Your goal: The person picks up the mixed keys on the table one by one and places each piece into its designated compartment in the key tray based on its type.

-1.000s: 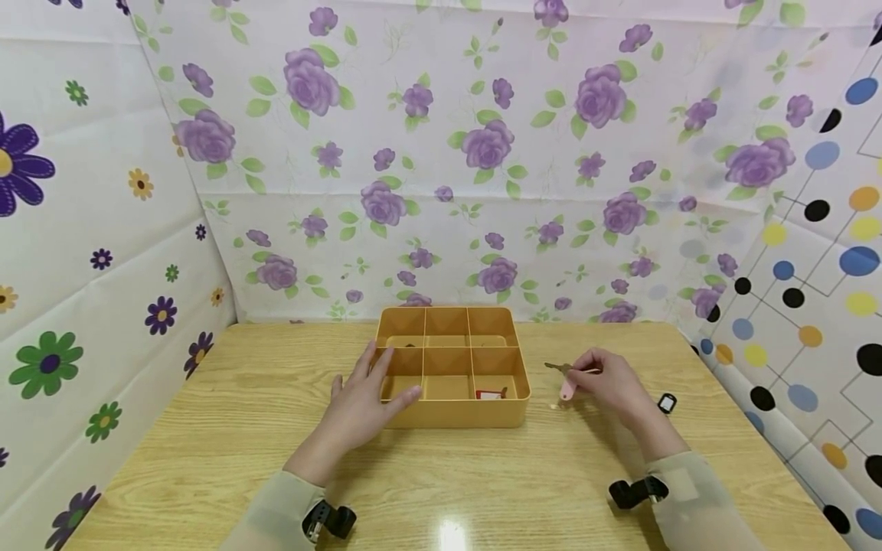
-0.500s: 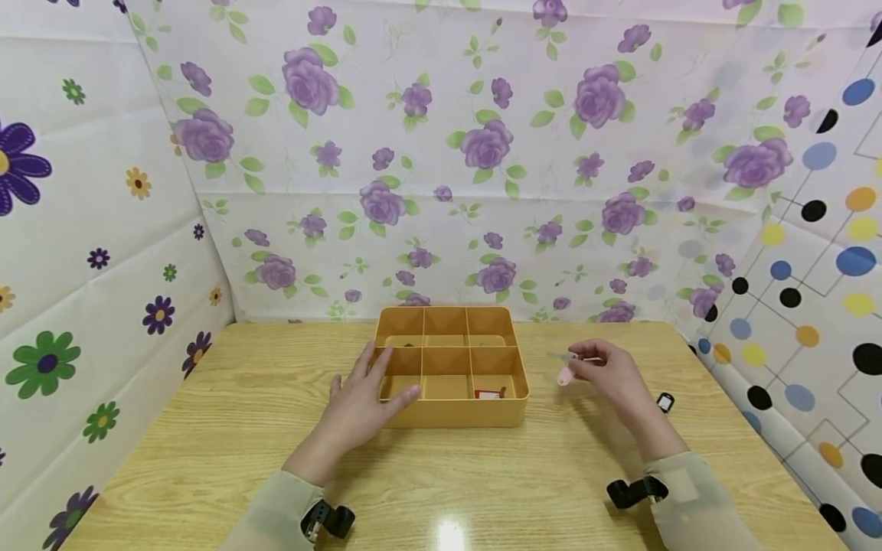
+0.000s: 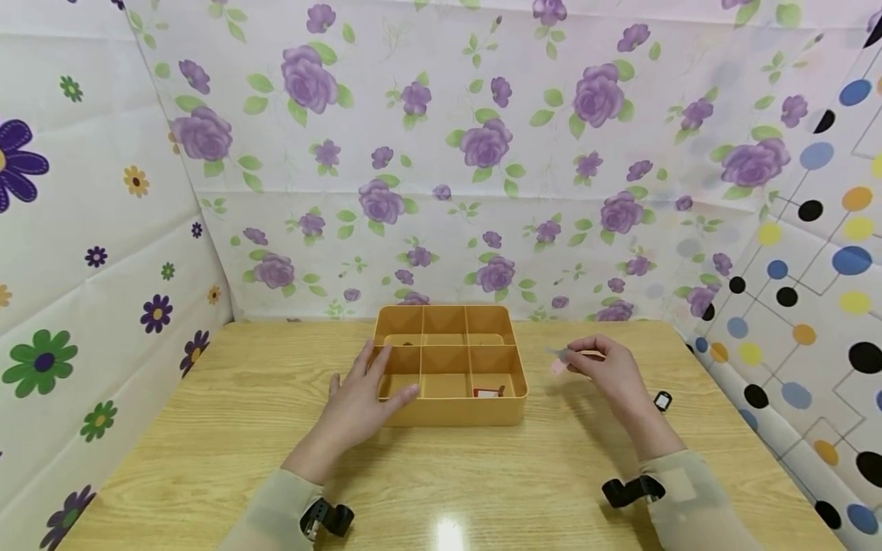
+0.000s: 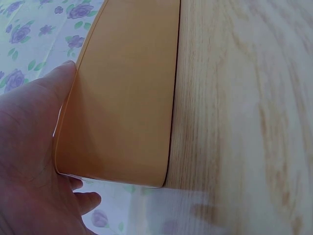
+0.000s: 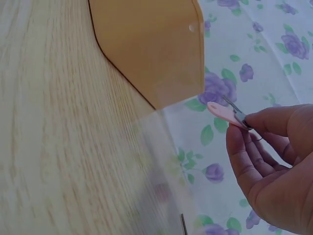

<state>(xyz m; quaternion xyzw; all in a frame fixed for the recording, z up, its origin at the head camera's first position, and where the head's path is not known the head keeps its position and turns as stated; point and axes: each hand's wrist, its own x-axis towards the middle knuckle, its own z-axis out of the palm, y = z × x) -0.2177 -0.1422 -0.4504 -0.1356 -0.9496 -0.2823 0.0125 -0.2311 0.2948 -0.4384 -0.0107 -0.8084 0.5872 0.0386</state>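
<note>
My right hand point(image 3: 606, 371) pinches a small key point(image 5: 239, 115) with a pink oval tag point(image 5: 221, 112) between thumb and fingers. It hovers above the table, to the right of the orange-yellow divided box point(image 3: 455, 413). In the right wrist view the key's blade points away from the fingertips, and a thin wire ring shows below it. My left hand point(image 3: 358, 402) rests on the box's left front corner, its fingers spread. Seen from the left wrist, the thumb point(image 4: 61, 78) touches the rim, with other fingertips around the corner.
A red-and-white item point(image 3: 488, 392) with a brownish bit lies in the box's front right compartment. Something small and dark point(image 3: 408, 343) is in the back left one. A black-rimmed tag point(image 3: 663, 401) lies on the table point(image 3: 524, 482), near the right wrist. Patterned cloth point(image 3: 441, 153) closes the back and sides.
My right hand has lifted the key and pink tag slightly up and away from me, off the tabletop. The left hand and the box have kept their places.
</note>
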